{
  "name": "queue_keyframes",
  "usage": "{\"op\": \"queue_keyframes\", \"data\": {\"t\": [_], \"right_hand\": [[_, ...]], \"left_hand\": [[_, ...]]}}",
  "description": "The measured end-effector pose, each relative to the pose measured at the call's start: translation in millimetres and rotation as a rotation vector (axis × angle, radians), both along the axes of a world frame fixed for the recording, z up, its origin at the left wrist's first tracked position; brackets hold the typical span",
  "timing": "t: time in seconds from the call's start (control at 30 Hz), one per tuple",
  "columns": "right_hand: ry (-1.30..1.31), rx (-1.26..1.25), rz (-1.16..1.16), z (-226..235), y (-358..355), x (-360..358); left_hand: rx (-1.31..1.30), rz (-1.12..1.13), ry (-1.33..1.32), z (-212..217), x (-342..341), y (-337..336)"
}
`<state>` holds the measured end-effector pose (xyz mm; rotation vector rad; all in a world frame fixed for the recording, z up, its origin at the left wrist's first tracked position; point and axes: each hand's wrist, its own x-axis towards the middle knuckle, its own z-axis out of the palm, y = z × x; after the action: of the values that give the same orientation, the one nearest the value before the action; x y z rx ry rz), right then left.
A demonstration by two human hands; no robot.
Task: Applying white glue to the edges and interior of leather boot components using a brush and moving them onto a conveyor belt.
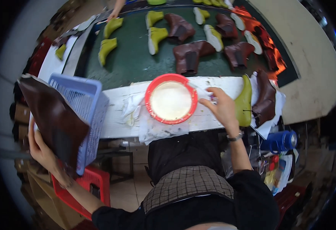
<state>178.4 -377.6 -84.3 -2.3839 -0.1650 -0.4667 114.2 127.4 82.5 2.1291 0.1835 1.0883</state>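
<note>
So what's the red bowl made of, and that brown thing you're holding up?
The round red bowl looks like plastic: smooth, evenly coloured, with a thin moulded rim. The dark brown boot upper in the left hand looks like leather or imitation leather, given its soft sheen and floppy shape.

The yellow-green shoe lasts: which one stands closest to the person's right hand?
The yellow-green last standing upright on the white bench, just right of the right hand and beside a brown boot upper. All the others lie on the green belt beyond.
</note>
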Motion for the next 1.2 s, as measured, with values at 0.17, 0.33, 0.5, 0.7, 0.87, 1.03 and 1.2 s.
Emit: {"op": "queue_keyframes", "data": {"t": [0.17,0.33,0.5,0.7,0.87,1.03,1.2], "right_hand": [[0.004,-0.080,-0.018,13,20,9],[0.072,-0.598,0.199,-3,35,25],[0.060,-0.110,0.176,1,21,18],[0.202,-0.096,0.101,-13,-3,13],[0.198,-0.126,0.176,-15,6,17],[0.157,-0.191,0.160,-16,-4,24],[0.112,-0.167,0.146,-8,5,24]], "left_hand": [[-0.137,-0.287,0.400,-99,-3,-46],[-0.249,-0.423,0.504,-185,23,-60],[0.228,-0.239,0.375,-221,41,-54],[0.478,-0.110,-0.095,-243,58,-89],[0.405,-0.074,-0.040,-261,45,-91],[0.360,-0.179,0.390,-242,33,-106],[0.314,-0.211,0.489,-229,29,-115]]}}
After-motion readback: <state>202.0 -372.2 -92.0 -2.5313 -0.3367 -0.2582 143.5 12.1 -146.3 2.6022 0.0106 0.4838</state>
